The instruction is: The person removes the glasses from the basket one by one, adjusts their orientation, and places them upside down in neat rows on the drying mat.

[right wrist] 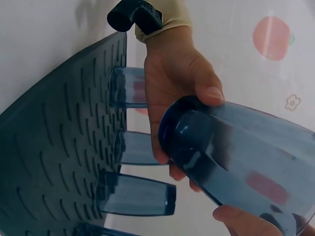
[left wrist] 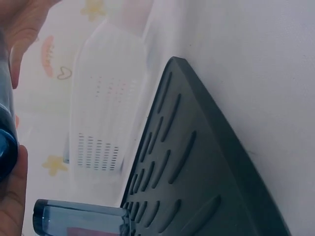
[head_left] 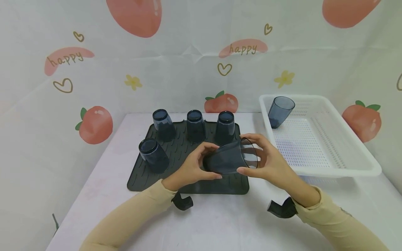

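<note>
Both hands hold one dark blue translucent cup (head_left: 230, 157) on its side above the front right of the dark ribbed drying mat (head_left: 147, 177). My left hand (head_left: 196, 167) grips the cup's base end, thumb on top (right wrist: 197, 98). My right hand (head_left: 267, 160) holds its rim end, fingers curled round the mouth. The cup fills the right wrist view (right wrist: 246, 162). Several cups stand upside down on the mat: three in the back row (head_left: 195, 125) and one at the left (head_left: 153, 155). Another cup (head_left: 279, 111) leans in the white basket (head_left: 345, 167).
The perforated white basket stands to the right of the mat on the white table (head_left: 226, 223). A backdrop with peach prints and "happy" lettering rises close behind and at both sides. Black wrist camera mounts (head_left: 282, 208) sit under both sleeves.
</note>
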Demonstrator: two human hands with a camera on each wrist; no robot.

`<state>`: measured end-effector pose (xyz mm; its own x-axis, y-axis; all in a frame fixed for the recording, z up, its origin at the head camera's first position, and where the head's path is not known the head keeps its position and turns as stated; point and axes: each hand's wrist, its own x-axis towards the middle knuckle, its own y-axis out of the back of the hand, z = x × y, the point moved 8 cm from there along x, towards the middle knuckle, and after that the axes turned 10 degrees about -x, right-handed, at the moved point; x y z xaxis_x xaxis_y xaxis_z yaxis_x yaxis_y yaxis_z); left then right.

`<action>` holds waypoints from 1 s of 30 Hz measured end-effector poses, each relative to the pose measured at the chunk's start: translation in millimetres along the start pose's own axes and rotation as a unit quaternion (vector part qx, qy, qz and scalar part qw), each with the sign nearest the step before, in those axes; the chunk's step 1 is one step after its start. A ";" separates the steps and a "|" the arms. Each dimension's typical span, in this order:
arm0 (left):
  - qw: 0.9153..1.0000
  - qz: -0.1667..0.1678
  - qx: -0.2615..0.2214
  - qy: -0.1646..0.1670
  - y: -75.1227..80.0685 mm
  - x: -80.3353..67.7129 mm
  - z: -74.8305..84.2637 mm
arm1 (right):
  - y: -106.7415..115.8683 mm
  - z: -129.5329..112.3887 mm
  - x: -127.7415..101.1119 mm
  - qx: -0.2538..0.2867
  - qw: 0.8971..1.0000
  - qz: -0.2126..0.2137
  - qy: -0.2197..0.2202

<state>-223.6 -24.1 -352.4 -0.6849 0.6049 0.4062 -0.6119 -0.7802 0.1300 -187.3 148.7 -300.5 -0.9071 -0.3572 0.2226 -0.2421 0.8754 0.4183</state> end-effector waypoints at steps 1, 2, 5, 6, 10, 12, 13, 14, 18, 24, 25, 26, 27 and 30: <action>1.000 0.003 0.002 -0.002 1.5 -0.7 0.9 | -0.3 0.0 0.6 -0.001 1.000 -0.002 0.000; 1.000 0.006 0.003 -0.006 2.8 -1.3 2.5 | -0.5 0.1 1.2 -0.004 1.000 -0.004 0.000; 1.000 0.014 0.004 -0.018 7.4 -3.1 7.5 | -0.3 0.6 2.1 -0.012 1.000 -0.008 -0.002; 1.000 0.017 0.003 -0.022 8.9 -3.7 9.4 | -0.1 0.9 2.1 -0.014 1.000 -0.010 -0.002; 0.999 0.032 -0.015 -0.033 15.2 -6.1 16.2 | -0.7 3.2 1.6 -0.009 1.000 -0.017 -0.001; 0.998 0.040 -0.028 -0.037 18.2 -7.3 18.8 | -1.6 4.9 1.2 -0.001 1.000 -0.022 0.001; 0.998 0.044 -0.034 -0.041 19.5 -7.8 20.2 | -2.2 5.9 1.1 0.002 1.000 -0.024 0.002; 0.997 0.048 -0.041 -0.045 20.7 -8.2 21.6 | -2.8 7.2 1.2 0.005 1.000 -0.026 0.002; 0.994 0.059 -0.063 -0.061 24.6 -8.8 26.8 | -6.4 15.8 2.4 0.005 0.999 -0.036 -0.011; 0.991 0.056 -0.085 -0.091 25.5 -7.1 35.5 | -15.0 33.3 4.1 -0.007 0.997 -0.063 -0.035; 0.990 0.056 -0.086 -0.094 25.5 -6.9 36.6 | -16.3 35.3 4.1 -0.012 0.997 -0.067 -0.037; 0.990 0.056 -0.085 -0.097 25.4 -6.8 37.3 | -17.4 37.0 4.0 -0.021 0.997 -0.070 -0.040; 0.990 0.055 -0.084 -0.099 25.6 -6.7 37.8 | -18.1 38.4 3.8 -0.031 0.996 -0.072 -0.042; 0.990 0.055 -0.080 -0.104 27.3 -7.2 37.9 | -19.4 39.9 3.0 -0.057 0.994 -0.078 -0.044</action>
<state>-220.3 -55.8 -317.5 -0.6654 0.4586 0.5891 -0.6041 -0.7944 -0.0639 -199.1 143.7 -343.0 -0.8891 -0.4521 0.0711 -0.3465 0.7666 0.5406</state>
